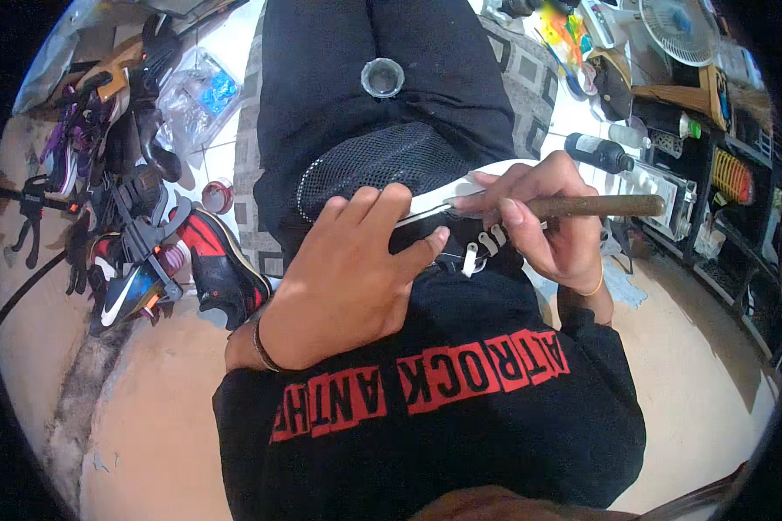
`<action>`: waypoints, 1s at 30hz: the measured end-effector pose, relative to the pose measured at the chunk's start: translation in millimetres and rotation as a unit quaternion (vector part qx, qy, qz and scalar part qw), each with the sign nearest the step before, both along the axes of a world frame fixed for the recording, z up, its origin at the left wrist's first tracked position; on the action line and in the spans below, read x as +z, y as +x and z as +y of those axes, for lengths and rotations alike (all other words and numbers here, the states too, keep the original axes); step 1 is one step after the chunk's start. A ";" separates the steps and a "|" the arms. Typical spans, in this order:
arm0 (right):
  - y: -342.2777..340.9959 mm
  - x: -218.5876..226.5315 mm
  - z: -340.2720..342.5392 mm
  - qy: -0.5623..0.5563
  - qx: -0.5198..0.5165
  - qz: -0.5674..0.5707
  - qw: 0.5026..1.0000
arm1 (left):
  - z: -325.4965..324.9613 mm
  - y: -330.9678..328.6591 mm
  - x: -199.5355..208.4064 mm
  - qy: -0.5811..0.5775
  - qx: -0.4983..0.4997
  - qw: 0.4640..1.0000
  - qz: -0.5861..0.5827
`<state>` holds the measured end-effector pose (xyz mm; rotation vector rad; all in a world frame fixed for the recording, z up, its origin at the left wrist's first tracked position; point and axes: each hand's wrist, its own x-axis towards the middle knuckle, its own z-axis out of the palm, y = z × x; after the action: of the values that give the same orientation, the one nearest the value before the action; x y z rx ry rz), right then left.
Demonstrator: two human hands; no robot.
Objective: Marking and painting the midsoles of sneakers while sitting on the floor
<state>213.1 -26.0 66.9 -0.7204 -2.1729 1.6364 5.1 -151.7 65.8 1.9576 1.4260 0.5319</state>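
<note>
A shoe with a black mesh upper (378,161) and a white sole edge (447,193) lies across my lap. My left hand (343,260) is closed on its near side, the fingertips pressing along the edge of the sole. In my right hand (552,217) is a tool with a brown wooden handle (613,206), which sticks out to the right. The tool's working tip is hidden by my fingers, close to the line where the sole meets the upper. Small white loops (471,259) show on the shoe's near side.
A small translucent cup (382,78) rests between my thighs. Clamps (148,234) and a red and black shoe (222,265) crowd the floor at left. On the right are a dark bottle (599,154), a black shelf rack (730,200) and a fan (678,30).
</note>
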 end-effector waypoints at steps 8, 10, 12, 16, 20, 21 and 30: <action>-0.4 -0.8 -1.8 -0.010 -0.008 0.004 1.000 | 1.2 1.2 0.7 -0.006 0.023 0.999 -0.025; -0.5 0.2 -1.2 -0.006 -0.005 -0.002 1.000 | 0.6 1.5 -0.4 -0.001 0.025 0.999 -0.026; -1.3 3.2 0.4 -0.023 0.016 -0.005 1.000 | 0.7 1.3 -0.8 0.004 0.026 0.999 -0.027; -2.4 5.0 0.4 -0.017 0.013 -0.013 1.000 | 0.6 0.4 -0.6 0.001 0.021 1.000 -0.020; -3.0 5.1 0.6 -0.003 0.018 -0.033 0.999 | 1.0 -1.3 -1.6 0.009 0.017 1.000 -0.023; -3.0 4.8 0.5 0.003 0.016 -0.036 0.999 | 0.9 -1.4 -1.4 0.010 0.018 1.000 -0.023; -9.2 11.7 5.3 0.113 0.073 -0.074 0.988 | 1.6 -3.4 -2.4 0.017 -0.006 1.000 -0.011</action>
<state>203.9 -20.7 78.6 -0.6469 -2.5206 1.4077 1.7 -150.1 63.4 1.9791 1.3995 0.5742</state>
